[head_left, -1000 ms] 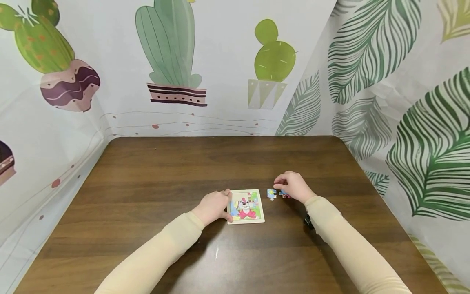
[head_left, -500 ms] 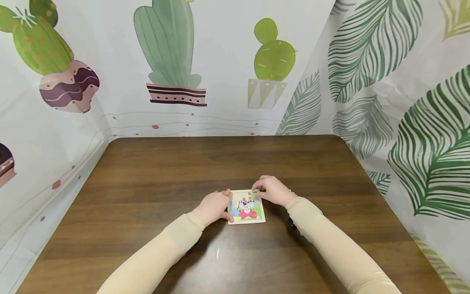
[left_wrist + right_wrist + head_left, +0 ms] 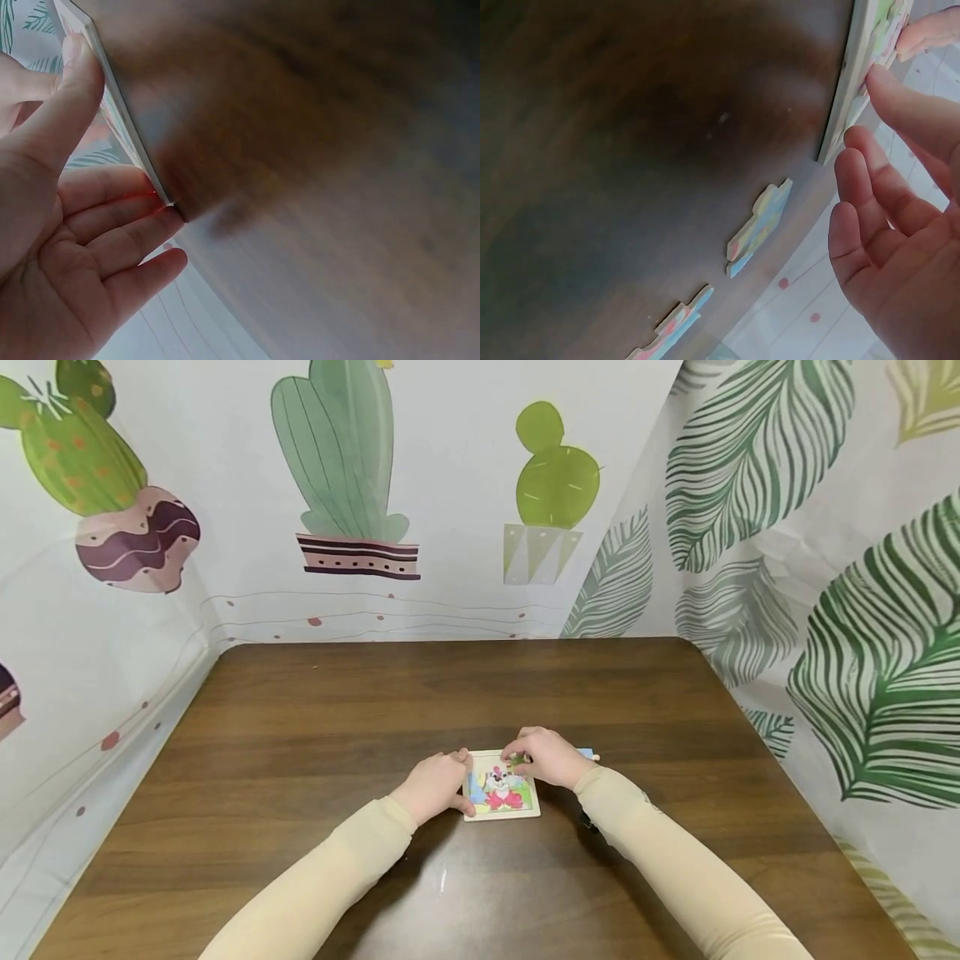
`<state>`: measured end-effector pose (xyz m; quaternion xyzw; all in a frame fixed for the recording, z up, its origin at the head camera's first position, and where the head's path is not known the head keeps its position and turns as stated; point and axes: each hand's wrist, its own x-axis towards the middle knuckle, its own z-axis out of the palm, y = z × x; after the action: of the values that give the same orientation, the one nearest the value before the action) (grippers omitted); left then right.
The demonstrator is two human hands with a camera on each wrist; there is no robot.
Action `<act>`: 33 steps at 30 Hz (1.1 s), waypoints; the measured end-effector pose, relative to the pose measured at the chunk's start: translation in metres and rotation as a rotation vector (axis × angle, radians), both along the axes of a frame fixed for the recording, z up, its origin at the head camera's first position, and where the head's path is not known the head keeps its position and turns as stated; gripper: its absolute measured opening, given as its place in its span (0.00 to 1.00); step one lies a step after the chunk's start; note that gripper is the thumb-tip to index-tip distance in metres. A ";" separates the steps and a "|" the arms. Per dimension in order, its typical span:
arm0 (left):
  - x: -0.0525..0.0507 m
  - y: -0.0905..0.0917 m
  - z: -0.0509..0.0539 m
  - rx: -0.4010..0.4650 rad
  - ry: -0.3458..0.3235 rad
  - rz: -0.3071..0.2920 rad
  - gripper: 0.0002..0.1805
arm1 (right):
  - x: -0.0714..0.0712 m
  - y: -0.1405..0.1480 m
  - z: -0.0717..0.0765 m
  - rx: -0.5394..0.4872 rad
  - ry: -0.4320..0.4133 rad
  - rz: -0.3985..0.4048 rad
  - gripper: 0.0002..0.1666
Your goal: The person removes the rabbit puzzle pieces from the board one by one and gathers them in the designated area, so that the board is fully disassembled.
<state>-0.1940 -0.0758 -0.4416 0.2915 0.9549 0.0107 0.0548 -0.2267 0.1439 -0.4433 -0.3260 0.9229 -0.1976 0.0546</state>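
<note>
A small square jigsaw puzzle tray [image 3: 510, 816] with a cartoon animal picture lies on the table. My left hand [image 3: 431, 785] holds its left side, thumb at the near corner and fingers at the far corner. In the left wrist view the thumb and fingers span the tray edge [image 3: 131, 124]. My right hand [image 3: 551, 758] is over the tray's far right corner, thumb and fingertips pinching a green puzzle piece [image 3: 517, 761], partly hidden by the fingers. The right wrist view shows the hand [image 3: 907, 180] at the tray rim [image 3: 851, 82].
Two loose pieces, one blue and yellow [image 3: 761, 225] and one blue and pink [image 3: 679, 322], lie on the brown table [image 3: 450, 693] right of the tray. A patterned cloth [image 3: 465, 527] with cactus prints hangs behind the table.
My right hand has moved left from the loose pieces onto the tray's far right corner, and its fingers have shifted slightly further left there. The left hand stays on the tray.
</note>
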 end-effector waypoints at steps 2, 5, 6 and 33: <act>0.000 0.000 0.000 -0.002 0.003 0.000 0.47 | 0.000 0.000 0.000 0.004 0.012 0.012 0.12; 0.000 0.000 0.000 0.004 0.006 0.000 0.46 | 0.000 0.000 0.000 0.014 0.035 0.028 0.11; 0.000 0.000 0.000 0.007 0.007 0.001 0.46 | 0.000 0.000 0.000 0.018 0.040 0.030 0.10; 0.001 -0.001 0.001 0.004 0.003 -0.006 0.47 | -0.001 -0.004 -0.001 -0.059 0.124 0.068 0.11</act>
<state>-0.1928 -0.0770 -0.4405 0.2946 0.9541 0.0123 0.0530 -0.2280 0.1403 -0.4444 -0.3701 0.9067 -0.2022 -0.0055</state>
